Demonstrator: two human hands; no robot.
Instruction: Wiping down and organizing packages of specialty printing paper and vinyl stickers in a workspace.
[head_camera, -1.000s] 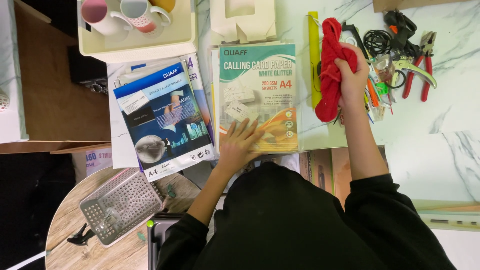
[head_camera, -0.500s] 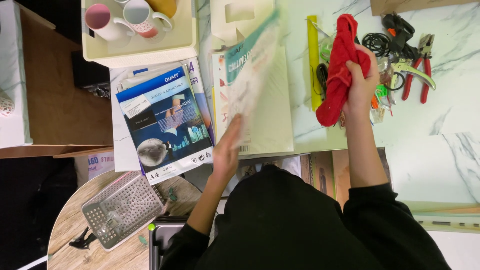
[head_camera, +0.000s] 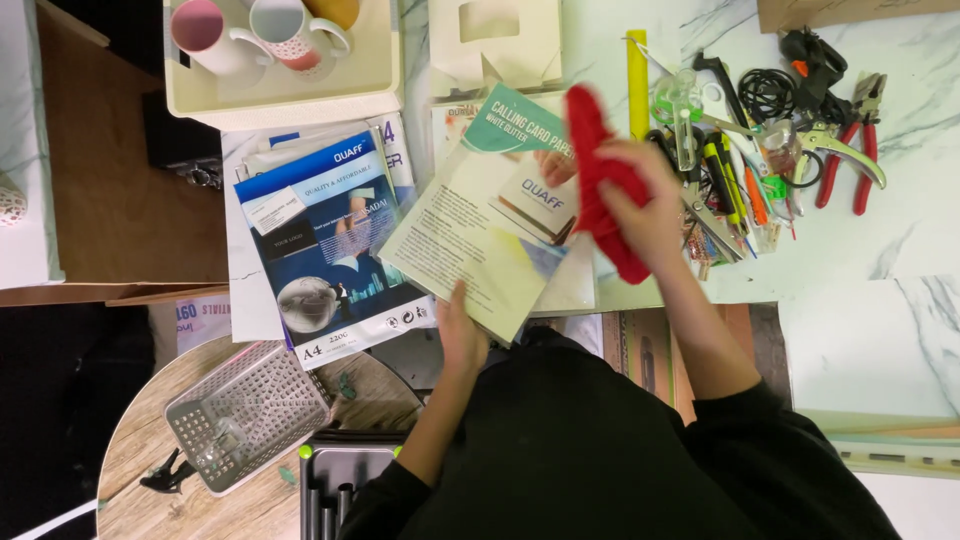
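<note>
At the front edge of the counter (head_camera: 900, 250), the left hand (head_camera: 462, 335) is now pinching the paper pack (head_camera: 480, 235) and lifting it. The right hand (head_camera: 645, 200), squeezing a red cloth (head_camera: 600, 190), is now moving over the pack, wiping there.

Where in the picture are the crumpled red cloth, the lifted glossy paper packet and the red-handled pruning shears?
crumpled red cloth (head_camera: 598, 190), head view, on its middle fold beside the right hand (head_camera: 650, 205).
lifted glossy paper packet (head_camera: 470, 245), head view, on its pale back face above the left hand (head_camera: 460, 335).
red-handled pruning shears (head_camera: 858, 150), head view, on the handles.
</note>
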